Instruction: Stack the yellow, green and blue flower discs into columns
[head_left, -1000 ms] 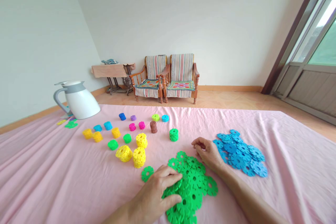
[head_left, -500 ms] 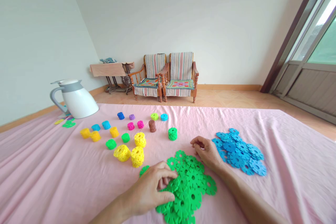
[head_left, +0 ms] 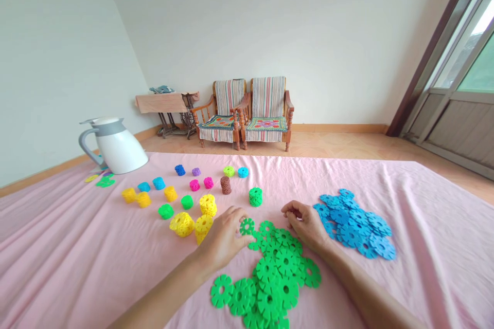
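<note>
In the left hand (head_left: 226, 235), between thumb and fingertips, a green disc (head_left: 250, 227) is pinched. It is round, with a middle hole and little notches all around. A green pile (head_left: 277, 270) lies just beside that grip. The right hand (head_left: 305, 222) curls up; I cannot tell if it holds anything.

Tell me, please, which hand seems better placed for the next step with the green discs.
Probably the left hand: it pinches a green disc near the green pile, while the right hand is curled, with no green disc visible.
</note>
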The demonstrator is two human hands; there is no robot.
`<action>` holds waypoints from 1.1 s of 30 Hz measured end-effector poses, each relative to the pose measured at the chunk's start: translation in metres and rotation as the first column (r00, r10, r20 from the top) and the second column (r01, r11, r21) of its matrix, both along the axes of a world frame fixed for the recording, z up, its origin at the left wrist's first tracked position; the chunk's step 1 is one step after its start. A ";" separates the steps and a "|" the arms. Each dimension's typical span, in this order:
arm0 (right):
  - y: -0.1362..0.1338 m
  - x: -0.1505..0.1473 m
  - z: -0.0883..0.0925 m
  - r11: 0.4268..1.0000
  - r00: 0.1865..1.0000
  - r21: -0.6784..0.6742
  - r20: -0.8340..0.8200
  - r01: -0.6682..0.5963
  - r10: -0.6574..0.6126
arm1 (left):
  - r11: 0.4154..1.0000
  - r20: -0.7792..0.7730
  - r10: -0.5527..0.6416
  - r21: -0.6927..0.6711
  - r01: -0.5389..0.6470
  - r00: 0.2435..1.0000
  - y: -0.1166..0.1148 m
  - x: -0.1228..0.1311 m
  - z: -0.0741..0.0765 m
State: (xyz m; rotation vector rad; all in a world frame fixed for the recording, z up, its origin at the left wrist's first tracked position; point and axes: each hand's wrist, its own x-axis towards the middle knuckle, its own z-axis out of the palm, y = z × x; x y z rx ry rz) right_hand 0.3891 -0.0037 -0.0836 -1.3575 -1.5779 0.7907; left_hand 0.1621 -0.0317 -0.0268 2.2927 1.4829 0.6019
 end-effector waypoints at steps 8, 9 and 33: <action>-0.001 0.001 0.002 1.000 1.000 -0.001 0.020 -0.007 0.008 | 0.999 -0.055 0.039 0.016 -0.038 0.998 0.025 -0.001 -0.024; -0.001 0.001 0.002 1.000 1.000 0.000 0.021 -0.009 0.009 | 0.999 -0.056 0.043 0.015 -0.043 0.997 0.025 -0.002 -0.024; 0.000 0.000 0.000 1.000 0.999 0.010 0.052 0.015 -0.015 | 0.978 0.043 -0.122 -0.165 0.127 0.992 -0.009 0.005 -0.006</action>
